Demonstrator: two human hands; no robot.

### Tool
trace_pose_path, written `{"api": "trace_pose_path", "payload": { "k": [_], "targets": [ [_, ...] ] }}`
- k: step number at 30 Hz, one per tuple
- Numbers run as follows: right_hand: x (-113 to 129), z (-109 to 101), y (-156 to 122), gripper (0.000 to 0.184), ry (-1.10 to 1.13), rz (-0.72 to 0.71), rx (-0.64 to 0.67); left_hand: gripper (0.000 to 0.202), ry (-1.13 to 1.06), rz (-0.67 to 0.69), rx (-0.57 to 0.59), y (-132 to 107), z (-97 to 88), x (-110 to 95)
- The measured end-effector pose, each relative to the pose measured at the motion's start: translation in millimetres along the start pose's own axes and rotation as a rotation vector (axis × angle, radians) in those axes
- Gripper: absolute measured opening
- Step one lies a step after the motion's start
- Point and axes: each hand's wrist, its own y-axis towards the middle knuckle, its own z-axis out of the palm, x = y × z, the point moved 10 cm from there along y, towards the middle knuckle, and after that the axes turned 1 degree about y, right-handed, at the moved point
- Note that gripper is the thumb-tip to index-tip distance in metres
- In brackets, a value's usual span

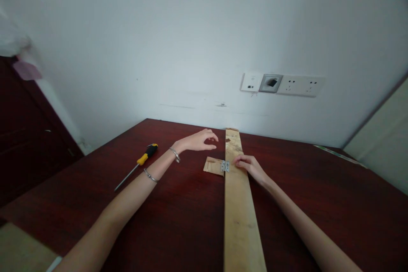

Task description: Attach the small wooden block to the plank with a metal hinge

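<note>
A long wooden board [240,212] lies lengthwise on the dark red table, running from the near edge of the view towards the wall. A small metal hinge [225,165] joins its left edge to a short wooden piece [213,166]. Above and behind that piece, my left hand [199,140] hovers with fingers curved and apart, holding nothing. At the board's right side rests my right hand [250,166], its fingertips bent together on the wood near the hinge; whether anything small is between them is hidden.
On the left of the table [178,221] lies a screwdriver [148,155] with a yellow and black handle. Behind the table rises a white wall with several sockets [299,85]. A thin pale strip [339,155] lies near the far right edge.
</note>
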Motion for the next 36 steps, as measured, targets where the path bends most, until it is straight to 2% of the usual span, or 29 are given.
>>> {"api": "trace_pose_path", "payload": {
  "k": [2,4,6,9,11,13,15,18,22,28,36],
  "targets": [
    [-1,0,0,0.016,-0.018,0.001,0.012,0.026,0.036,-0.014,-0.03,-10,-22.2,5],
    [-2,1,0,0.017,-0.03,0.003,0.022,0.022,0.084,-0.053,-0.027,-25,-42.7,23],
    [-2,1,0,0.017,-0.031,0.009,0.029,0.022,0.11,-0.15,-0.025,-46,-64.1,58],
    [-3,2,0,0.017,-0.025,0.024,0.034,0.023,0.105,-0.375,0.023,-89,-85.3,127],
    [-3,2,0,0.018,-0.023,0.033,0.031,0.021,0.131,-0.518,0.051,-122,-91.5,170],
    [-4,1,0,0.018,-0.028,0.035,0.025,0.016,0.157,-0.655,0.032,-155,-94.4,206],
    [-2,2,-1,0.019,-0.036,0.028,0.023,0.014,0.173,-0.7,0.009,-180,-90.9,227],
    [1,2,-2,0.02,-0.043,0.025,0.024,0.017,0.171,-0.734,-0.007,-205,-79.1,243],
    [3,3,-3,0.022,-0.043,0.041,0.018,0.023,0.122,-0.75,0.025,-219,-60.6,253],
    [3,4,-3,0.022,-0.044,0.066,0.014,0.019,0.132,-0.781,0.072,-221,-46.6,267],
    [-4,3,0,0.021,-0.041,0.044,0.02,0.015,0.17,-0.808,0.076,-218,-41.7,278]
  ]
}}
